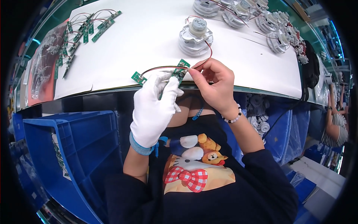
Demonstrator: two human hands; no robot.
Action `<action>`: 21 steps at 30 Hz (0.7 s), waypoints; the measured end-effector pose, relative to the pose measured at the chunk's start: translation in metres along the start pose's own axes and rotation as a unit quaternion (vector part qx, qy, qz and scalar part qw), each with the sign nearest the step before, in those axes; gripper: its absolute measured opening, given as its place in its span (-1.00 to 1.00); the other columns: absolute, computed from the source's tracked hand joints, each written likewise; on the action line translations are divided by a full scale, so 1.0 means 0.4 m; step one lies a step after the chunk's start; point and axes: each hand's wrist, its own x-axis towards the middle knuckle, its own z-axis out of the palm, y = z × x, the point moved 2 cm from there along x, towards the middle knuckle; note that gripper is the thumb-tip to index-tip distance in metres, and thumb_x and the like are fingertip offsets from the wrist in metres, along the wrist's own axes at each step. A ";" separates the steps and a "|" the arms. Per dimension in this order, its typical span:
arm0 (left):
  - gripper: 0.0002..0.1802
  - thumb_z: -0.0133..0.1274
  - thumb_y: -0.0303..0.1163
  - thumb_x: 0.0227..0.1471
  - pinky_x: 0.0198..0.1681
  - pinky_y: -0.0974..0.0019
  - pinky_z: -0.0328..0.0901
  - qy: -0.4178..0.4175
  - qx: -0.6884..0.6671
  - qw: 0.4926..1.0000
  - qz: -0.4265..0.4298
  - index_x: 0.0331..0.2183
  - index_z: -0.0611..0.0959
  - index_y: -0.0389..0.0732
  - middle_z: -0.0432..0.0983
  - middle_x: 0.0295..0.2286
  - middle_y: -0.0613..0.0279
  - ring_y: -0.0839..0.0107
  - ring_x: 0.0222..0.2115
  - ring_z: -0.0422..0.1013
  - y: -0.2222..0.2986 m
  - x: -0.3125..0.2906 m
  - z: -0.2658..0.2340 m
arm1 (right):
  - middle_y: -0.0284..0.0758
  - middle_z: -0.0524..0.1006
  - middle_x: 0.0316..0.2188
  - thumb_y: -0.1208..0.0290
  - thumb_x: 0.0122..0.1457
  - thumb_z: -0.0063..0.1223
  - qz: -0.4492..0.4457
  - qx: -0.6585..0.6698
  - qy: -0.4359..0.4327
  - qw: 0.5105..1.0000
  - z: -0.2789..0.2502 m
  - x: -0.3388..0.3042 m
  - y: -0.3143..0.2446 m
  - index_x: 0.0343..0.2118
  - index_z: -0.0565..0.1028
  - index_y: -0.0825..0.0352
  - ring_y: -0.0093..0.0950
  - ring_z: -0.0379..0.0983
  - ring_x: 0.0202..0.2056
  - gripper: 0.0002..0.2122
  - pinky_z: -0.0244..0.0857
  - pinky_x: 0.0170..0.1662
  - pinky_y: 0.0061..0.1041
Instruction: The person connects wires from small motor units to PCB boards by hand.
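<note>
Wearing a dark top [223,201] with a colourful printed front, the person works at the near edge of a table. A blue crate [71,130] stands below table height on the person's left; on the right, also below the edge, white plastic parts [258,114] lie beside blue bins [287,130].

The left hand [151,108] is in a white glove, with a blue band [141,145] at the wrist. Its thumb and fingers are closed on a green circuit board [180,72], held tilted at the table edge. A small green board [138,77] lies just left of the glove, joined to the held one by a dark red wire [160,67]. The right hand [216,84] is bare, with a beaded bracelet [233,115]. Its thumb and forefinger are pinched on the end of a red-and-black lead [211,52] right at the board's edge; the remaining fingers are curled. Whether the lead's end is seated in the board cannot be told, as the fingertips cover it.

Just beyond the hands, a white motor unit [195,37] stands upright on a white sheet [141,22], its round metal motor on top. The lead runs from this unit to the right hand.

Farther off, more green boards [89,28] with wires lie in a group at left, near a clear plastic bag [48,52] on an orange-red surface. Similar motor units [238,15] are clustered at the far right. Beyond the table's right end, another person [337,127] in a striped top is partly visible.
</note>
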 end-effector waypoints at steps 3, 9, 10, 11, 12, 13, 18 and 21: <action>-0.76 -0.07 -0.46 0.03 -0.63 0.57 0.28 0.004 -0.004 1.000 0.009 -0.24 0.46 -0.40 0.50 -0.50 0.17 0.60 -0.54 0.42 0.000 -0.004 0.004 | -0.40 0.41 -0.64 0.58 -0.09 0.12 -0.029 -0.016 -0.002 0.999 -0.002 -0.001 -0.003 -0.60 0.43 0.43 -0.79 0.17 -0.75 -0.91 -0.02 -0.70 -0.78; -0.79 -0.07 -0.47 0.02 -0.62 0.55 0.28 0.008 0.009 1.000 0.004 -0.26 0.48 -0.37 0.50 -0.53 0.16 0.61 -0.59 0.41 0.006 -0.011 0.014 | -0.37 0.44 -0.60 0.63 -0.11 0.12 -0.068 -0.108 -0.021 0.992 -0.012 0.001 -0.018 -0.58 0.43 0.44 -0.77 0.22 -0.69 -0.92 0.06 -0.66 -0.83; -0.79 -0.07 -0.48 0.02 -0.62 0.54 0.27 0.008 0.012 1.000 -0.001 -0.27 0.48 -0.36 0.50 -0.55 0.17 0.61 -0.61 0.40 0.006 -0.011 0.015 | -0.37 0.44 -0.60 0.63 -0.11 0.12 -0.069 -0.108 -0.023 0.991 -0.013 0.001 -0.018 -0.58 0.43 0.44 -0.77 0.22 -0.69 -0.92 0.06 -0.66 -0.83; -0.79 -0.07 -0.48 0.02 -0.62 0.54 0.27 0.010 0.010 1.000 -0.001 -0.27 0.48 -0.36 0.50 -0.55 0.17 0.61 -0.61 0.40 0.003 -0.011 0.018 | -0.37 0.42 -0.62 0.62 -0.12 0.12 -0.083 -0.111 -0.017 0.990 -0.014 0.000 -0.019 -0.59 0.43 0.43 -0.76 0.17 -0.74 -0.92 0.01 -0.69 -0.78; -0.80 -0.07 -0.48 0.02 -0.62 0.53 0.27 0.020 0.015 0.999 0.023 -0.28 0.48 -0.36 0.50 -0.57 0.17 0.60 -0.63 0.40 -0.001 -0.010 0.022 | -0.38 0.40 -0.64 0.61 -0.12 0.13 -0.096 -0.114 -0.011 0.989 -0.016 0.000 -0.021 -0.59 0.43 0.42 -0.75 0.12 -0.79 -0.91 -0.04 -0.73 -0.73; -0.81 -0.07 -0.48 0.02 -0.63 0.52 0.27 0.030 0.020 0.998 0.046 -0.29 0.49 -0.35 0.50 -0.58 0.17 0.58 -0.66 0.40 -0.003 -0.010 0.025 | -0.38 0.40 -0.64 0.61 -0.12 0.13 -0.097 -0.114 -0.013 0.989 -0.016 -0.001 -0.024 -0.59 0.43 0.42 -0.75 0.12 -0.79 -0.91 -0.04 -0.73 -0.73; -0.84 -0.07 -0.48 0.02 -0.63 0.50 0.27 0.036 0.073 0.993 0.085 -0.31 0.50 -0.32 0.49 -0.60 0.15 0.54 -0.68 0.41 -0.010 -0.011 0.027 | -0.37 0.41 -0.61 0.62 -0.13 0.13 -0.118 -0.160 -0.019 0.980 -0.021 0.005 -0.041 -0.58 0.43 0.42 -0.71 0.15 -0.78 -0.92 0.01 -0.73 -0.72; -0.82 -0.09 -0.48 0.04 -0.63 0.54 0.26 0.019 0.080 0.993 0.085 -0.29 0.48 -0.35 0.47 -0.57 0.17 0.59 -0.67 0.37 0.002 -0.013 0.032 | -0.36 0.42 -0.60 0.64 -0.14 0.12 -0.152 -0.144 -0.037 0.977 -0.028 0.011 -0.040 -0.57 0.43 0.42 -0.68 0.21 -0.75 -0.92 0.05 -0.71 -0.71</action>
